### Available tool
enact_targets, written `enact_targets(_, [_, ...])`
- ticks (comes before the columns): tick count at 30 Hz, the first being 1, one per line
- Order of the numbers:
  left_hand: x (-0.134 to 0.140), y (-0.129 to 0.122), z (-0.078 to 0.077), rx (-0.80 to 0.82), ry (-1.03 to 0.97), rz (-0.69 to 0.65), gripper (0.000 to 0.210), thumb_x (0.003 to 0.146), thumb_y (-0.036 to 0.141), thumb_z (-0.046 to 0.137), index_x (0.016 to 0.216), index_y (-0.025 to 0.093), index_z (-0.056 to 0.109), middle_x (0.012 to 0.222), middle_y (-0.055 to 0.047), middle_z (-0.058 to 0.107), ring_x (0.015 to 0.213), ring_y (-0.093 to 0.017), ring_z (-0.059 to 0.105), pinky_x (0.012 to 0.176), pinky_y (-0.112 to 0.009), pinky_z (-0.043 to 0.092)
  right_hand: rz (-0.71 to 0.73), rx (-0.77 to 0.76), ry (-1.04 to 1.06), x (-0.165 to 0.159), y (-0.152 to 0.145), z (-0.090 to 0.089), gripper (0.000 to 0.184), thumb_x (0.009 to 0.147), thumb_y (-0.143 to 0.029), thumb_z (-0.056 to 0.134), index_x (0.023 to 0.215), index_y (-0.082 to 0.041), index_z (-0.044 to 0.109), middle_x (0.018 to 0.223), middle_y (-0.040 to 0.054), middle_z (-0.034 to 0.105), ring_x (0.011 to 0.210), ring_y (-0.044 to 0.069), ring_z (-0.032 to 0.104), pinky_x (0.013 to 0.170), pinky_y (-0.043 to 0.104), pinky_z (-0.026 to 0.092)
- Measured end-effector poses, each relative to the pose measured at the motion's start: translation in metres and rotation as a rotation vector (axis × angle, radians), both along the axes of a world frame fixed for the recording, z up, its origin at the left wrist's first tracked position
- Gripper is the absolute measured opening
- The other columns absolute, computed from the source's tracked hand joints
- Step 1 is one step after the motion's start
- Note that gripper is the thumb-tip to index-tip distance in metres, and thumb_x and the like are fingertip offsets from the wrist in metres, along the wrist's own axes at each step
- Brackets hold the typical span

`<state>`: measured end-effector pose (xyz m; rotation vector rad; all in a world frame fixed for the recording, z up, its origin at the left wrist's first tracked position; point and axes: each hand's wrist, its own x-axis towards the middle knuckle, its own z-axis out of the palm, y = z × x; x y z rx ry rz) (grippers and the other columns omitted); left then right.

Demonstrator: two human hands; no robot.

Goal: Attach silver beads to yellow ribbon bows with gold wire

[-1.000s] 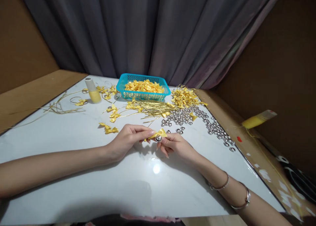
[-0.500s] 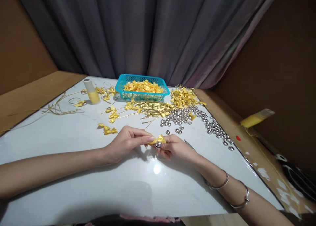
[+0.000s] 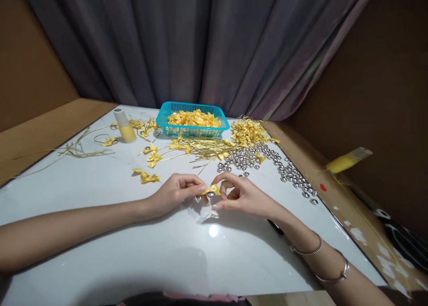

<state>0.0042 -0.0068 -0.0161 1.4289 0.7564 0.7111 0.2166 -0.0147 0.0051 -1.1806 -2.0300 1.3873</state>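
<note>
My left hand (image 3: 175, 192) pinches a small yellow ribbon bow (image 3: 215, 189) between thumb and fingers over the middle of the table. A shiny silver bead (image 3: 210, 194) hangs at the front of the bow's centre. Close against the bow's right side is my right hand (image 3: 239, 193), its thumb and index finger spread apart with a gap between them. Whether the index fingertip touches the ribbon I cannot tell. Two yellow bows (image 3: 146, 177) lie on the table beyond my left wrist.
A blue basket (image 3: 161, 122) of yellow bows stands at the back. Before it lie gold cords (image 3: 207, 148), a bow pile (image 3: 248, 132) and silver beads (image 3: 242, 157). A yellow thread spool (image 3: 127, 131) stands left; another (image 3: 346, 160) lies right. A dark object (image 3: 276, 227) shows under my right forearm.
My right thumb and fingers have loosened from the bow and spread apart, the hand shifting slightly right. My left hand keeps its pinch on the bow.
</note>
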Motion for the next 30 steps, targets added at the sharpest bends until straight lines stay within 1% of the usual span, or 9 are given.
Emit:
enact_targets(2, [0.001,0.001,-0.002,0.023,0.010,-0.003,0.019,0.083,0.029,0.058,0.078,0.012,0.065,0.072,-0.003,0.065,0.066,-0.011,0.054,0.063,-0.023,0.040,-0.018,0.048,-0.032,-0.003,-0.001,-0.001,0.029,0.075,-0.039,0.067,0.089,-0.017,0.054,0.068,-0.0052,0.050,0.047,0.004,0.040,0.043,0.018,0.029])
enact_targets(5, [0.004,0.000,-0.003,0.048,0.036,-0.013,0.022,0.085,0.031,0.054,0.076,0.013,0.063,0.067,-0.001,0.059,0.063,-0.010,0.050,0.061,-0.023,0.038,-0.022,0.120,-0.075,-0.007,-0.003,-0.005,0.027,0.079,-0.042,0.062,0.085,-0.016,0.058,0.068,-0.0024,0.055,0.052,0.006,0.044,0.046,0.018,0.031])
enact_targets(7, [0.005,0.000,-0.003,0.056,0.053,-0.015,0.024,0.085,0.033,0.053,0.075,0.013,0.061,0.066,0.000,0.056,0.062,-0.011,0.048,0.060,-0.023,0.038,-0.015,0.166,-0.093,-0.009,-0.003,-0.008,0.026,0.080,-0.042,0.061,0.084,-0.016,0.060,0.066,-0.0020,0.056,0.051,0.006,0.043,0.046,0.019,0.031])
enact_targets(15, [0.006,0.001,-0.009,0.070,0.089,-0.015,0.024,0.085,0.037,0.055,0.079,0.014,0.062,0.072,-0.001,0.057,0.067,-0.012,0.049,0.063,-0.024,0.038,0.038,0.250,-0.129,-0.009,-0.003,-0.011,0.026,0.084,-0.040,0.058,0.084,-0.015,0.064,0.057,-0.0036,0.051,0.049,0.007,0.039,0.048,0.021,0.030])
enact_targets(19, [0.006,0.000,-0.011,0.050,0.087,-0.039,0.024,0.085,0.037,0.056,0.077,0.014,0.059,0.069,0.001,0.054,0.065,-0.011,0.048,0.061,-0.024,0.036,0.033,0.220,-0.115,-0.011,-0.004,-0.014,0.024,0.083,-0.038,0.060,0.080,-0.015,0.063,0.055,-0.0035,0.052,0.049,0.007,0.041,0.048,0.021,0.031])
enact_targets(22, [0.007,0.000,-0.010,0.036,0.073,-0.052,0.023,0.085,0.034,0.055,0.077,0.013,0.060,0.069,0.000,0.055,0.065,-0.011,0.049,0.063,-0.024,0.036,0.095,0.134,-0.080,-0.008,-0.002,-0.014,0.023,0.082,-0.037,0.061,0.080,-0.014,0.060,0.049,-0.0057,0.049,0.046,0.007,0.042,0.047,0.020,0.031])
enact_targets(24, [0.007,0.001,-0.009,0.025,0.058,-0.044,0.022,0.085,0.033,0.056,0.077,0.013,0.061,0.069,-0.001,0.057,0.064,-0.011,0.048,0.062,-0.024,0.036,0.153,0.090,-0.067,-0.004,0.000,-0.011,0.023,0.086,-0.036,0.056,0.078,-0.015,0.058,0.047,-0.0065,0.048,0.044,0.007,0.042,0.048,0.020,0.033])
enact_targets(28, [0.005,0.003,-0.007,-0.034,0.009,-0.001,0.022,0.084,0.033,0.057,0.074,0.013,0.060,0.068,-0.001,0.057,0.062,-0.011,0.047,0.061,-0.024,0.035,0.250,0.081,-0.121,0.004,0.004,-0.003,0.031,0.093,-0.031,0.042,0.068,-0.015,0.053,0.049,-0.0047,0.048,0.046,0.006,0.043,0.052,0.020,0.035])
enact_targets(30, [0.005,0.004,-0.007,-0.055,-0.002,0.010,0.023,0.083,0.033,0.058,0.073,0.013,0.060,0.067,-0.001,0.057,0.062,-0.010,0.046,0.061,-0.024,0.034,0.267,0.058,-0.138,0.006,0.005,-0.001,0.025,0.092,-0.030,0.043,0.073,-0.016,0.052,0.050,-0.0052,0.047,0.046,0.007,0.042,0.051,0.020,0.034])
